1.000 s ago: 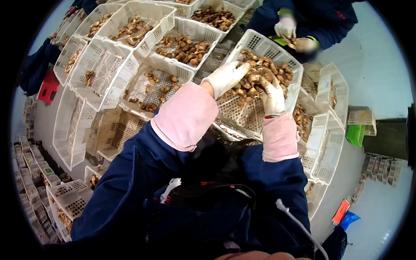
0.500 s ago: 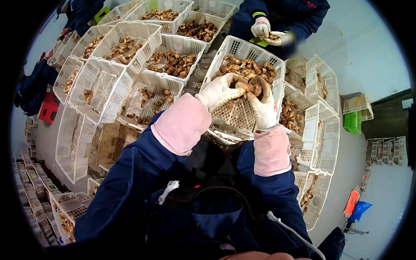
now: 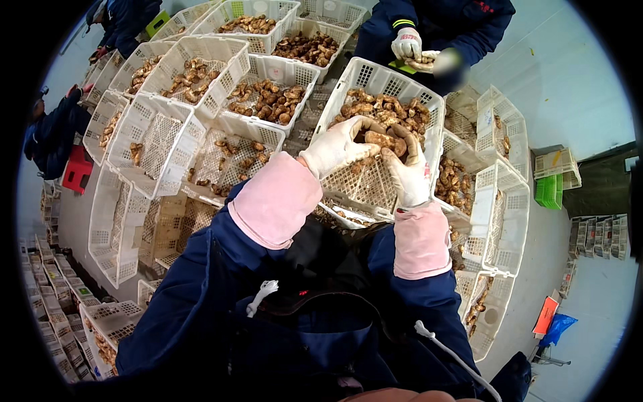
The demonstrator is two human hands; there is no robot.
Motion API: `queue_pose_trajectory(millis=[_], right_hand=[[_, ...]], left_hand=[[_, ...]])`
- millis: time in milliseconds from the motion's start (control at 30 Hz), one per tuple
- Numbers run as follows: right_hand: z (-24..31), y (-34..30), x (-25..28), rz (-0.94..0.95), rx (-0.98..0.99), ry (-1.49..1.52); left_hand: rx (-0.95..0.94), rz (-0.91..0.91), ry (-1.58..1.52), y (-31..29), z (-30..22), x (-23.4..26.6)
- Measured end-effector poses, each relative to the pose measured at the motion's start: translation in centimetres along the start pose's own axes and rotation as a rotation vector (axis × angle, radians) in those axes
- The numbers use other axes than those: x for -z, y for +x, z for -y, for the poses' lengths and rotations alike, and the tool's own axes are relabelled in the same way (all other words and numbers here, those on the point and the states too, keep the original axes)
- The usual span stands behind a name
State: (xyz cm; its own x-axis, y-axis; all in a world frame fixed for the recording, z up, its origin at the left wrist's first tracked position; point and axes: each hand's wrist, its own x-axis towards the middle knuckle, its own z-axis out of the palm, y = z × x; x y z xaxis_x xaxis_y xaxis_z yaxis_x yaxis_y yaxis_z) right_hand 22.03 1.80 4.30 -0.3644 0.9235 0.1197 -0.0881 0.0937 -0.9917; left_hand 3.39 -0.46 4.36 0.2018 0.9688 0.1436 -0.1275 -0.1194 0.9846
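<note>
A brown mushroom [image 3: 384, 142] with a thick stem is held up between my two gloved hands. My left hand [image 3: 340, 146], in a white glove, pinches its left end. At the other end, the dirt-stained fingers of my right hand [image 3: 407, 167] curl round it. Beneath both hands stands a white perforated crate [image 3: 360, 187]. A pile of mushrooms [image 3: 402, 112] covers its far half, while its mesh bottom shows in the near half.
Several white crates with mushrooms crowd the left, including one crate [image 3: 284, 127] beside mine. More crates [image 3: 499, 214] stand at the right. Across from me, a co-worker's gloved hands [image 3: 416, 53] hold something small. A red stool [image 3: 78, 169] is at the far left.
The mushroom has turned slightly in my fingers, and its stem now lies more level. Both hands stay over the same crate. The whole view has shifted a little.
</note>
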Motion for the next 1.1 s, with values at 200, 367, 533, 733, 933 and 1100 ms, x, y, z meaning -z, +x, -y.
queue_pose_trajectory(millis=[200, 367, 533, 733, 933, 1100], right_hand=[[0.6, -0.5, -0.3, 0.041, -0.074, 0.208], [1.4, -1.3, -0.3, 0.029, -0.408, 0.232], [-1.0, -0.3, 0.5, -0.129, -0.274, 0.071], [-4.1, 0.5, 1.3, -0.12, -0.268, -0.078], [-6.9, 0.6, 3.5, 0.023, -0.144, -0.743], [-4.7, 0.0, 0.7, 0.128, -0.198, -0.401]], left_hand=[[0.349, -0.084, -0.452, -0.5, 0.4, -0.6], [0.475, -0.029, -0.404, -1.0, -0.3, -2.2], [0.605, 0.069, 0.107, -0.9, 0.1, -1.2], [0.458, -0.146, 0.282, 0.6, 1.4, 0.4], [0.124, -0.021, 0.364, 0.9, 1.1, -1.4], [0.139, -0.207, 0.117, 0.3, 3.0, 0.1]])
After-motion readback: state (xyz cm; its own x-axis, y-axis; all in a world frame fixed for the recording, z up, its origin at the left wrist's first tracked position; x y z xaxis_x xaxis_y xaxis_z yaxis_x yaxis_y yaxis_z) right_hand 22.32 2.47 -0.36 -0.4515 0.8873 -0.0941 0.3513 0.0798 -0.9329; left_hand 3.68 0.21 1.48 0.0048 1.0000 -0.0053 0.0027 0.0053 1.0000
